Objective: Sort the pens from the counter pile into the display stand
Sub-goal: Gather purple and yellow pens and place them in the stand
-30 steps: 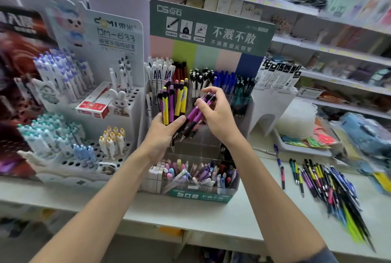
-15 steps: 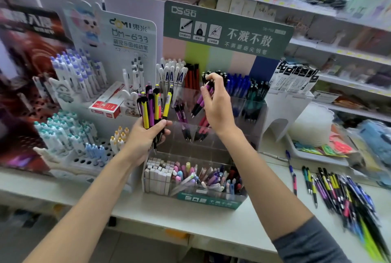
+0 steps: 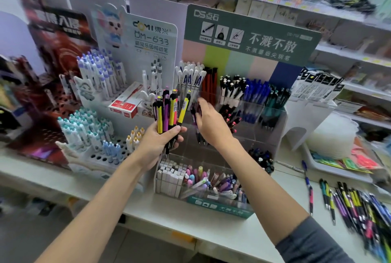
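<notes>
My left hand [image 3: 157, 142] grips an upright bundle of pens [image 3: 169, 110] with yellow, purple and pink barrels and black clips, in front of the display stand [image 3: 264, 119]. This clear tiered stand has a green header sign. My right hand [image 3: 212, 124] hovers just right of the bundle with relaxed fingers and holds nothing. Its fingertips are beside the purple pens [image 3: 195, 114] that stand in a clear middle-tier compartment. The counter pile of pens [image 3: 359, 205] lies at the right on the white counter [image 3: 190, 220].
A white pen stand [image 3: 101, 136] with blue-capped pens stands to the left. A red box [image 3: 127, 102] lies on it. The front tray [image 3: 201, 180] of the clear stand holds erasers and small items. A white tray [image 3: 330, 167] with packets sits at the back right.
My right hand has let go of the purple pens in the stand compartment and drawn back down and left toward the bundle. My left hand still holds its bundle.
</notes>
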Demonstrator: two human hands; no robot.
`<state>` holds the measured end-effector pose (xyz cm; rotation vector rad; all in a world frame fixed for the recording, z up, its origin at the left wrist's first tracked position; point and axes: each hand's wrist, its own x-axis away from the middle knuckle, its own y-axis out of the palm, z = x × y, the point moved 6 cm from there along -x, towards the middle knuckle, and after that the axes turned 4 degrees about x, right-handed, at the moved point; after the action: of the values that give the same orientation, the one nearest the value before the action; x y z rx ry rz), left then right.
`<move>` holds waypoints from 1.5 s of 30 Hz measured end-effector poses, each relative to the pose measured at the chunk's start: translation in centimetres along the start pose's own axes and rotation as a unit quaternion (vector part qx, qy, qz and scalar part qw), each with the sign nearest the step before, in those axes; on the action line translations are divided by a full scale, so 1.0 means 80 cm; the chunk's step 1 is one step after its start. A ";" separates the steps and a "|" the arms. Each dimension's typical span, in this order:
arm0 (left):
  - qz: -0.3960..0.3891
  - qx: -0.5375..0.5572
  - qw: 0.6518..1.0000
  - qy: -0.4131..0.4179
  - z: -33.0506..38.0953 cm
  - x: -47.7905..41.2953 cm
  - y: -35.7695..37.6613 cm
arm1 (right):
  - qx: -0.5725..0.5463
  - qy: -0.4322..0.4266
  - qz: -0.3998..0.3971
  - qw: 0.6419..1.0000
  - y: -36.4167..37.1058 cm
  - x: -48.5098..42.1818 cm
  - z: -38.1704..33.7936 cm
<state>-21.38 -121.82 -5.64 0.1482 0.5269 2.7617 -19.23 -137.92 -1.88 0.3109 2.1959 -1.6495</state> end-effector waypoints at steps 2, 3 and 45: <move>-0.004 -0.003 1.000 0.003 0.001 0.002 0.003 | 0.012 -0.018 -0.069 0.997 0.017 0.005 -0.007; -0.006 -0.003 1.000 0.004 0.001 0.002 0.004 | 0.007 -0.014 -0.093 0.996 0.024 0.009 -0.007; -0.008 0.068 0.997 -0.036 -0.048 -0.039 0.122 | -0.213 0.166 0.254 0.929 -0.170 0.073 0.159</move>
<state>-21.94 -132.72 -5.68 0.2726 0.6924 2.6938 -27.83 -154.26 4.47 0.9907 2.3627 -0.8646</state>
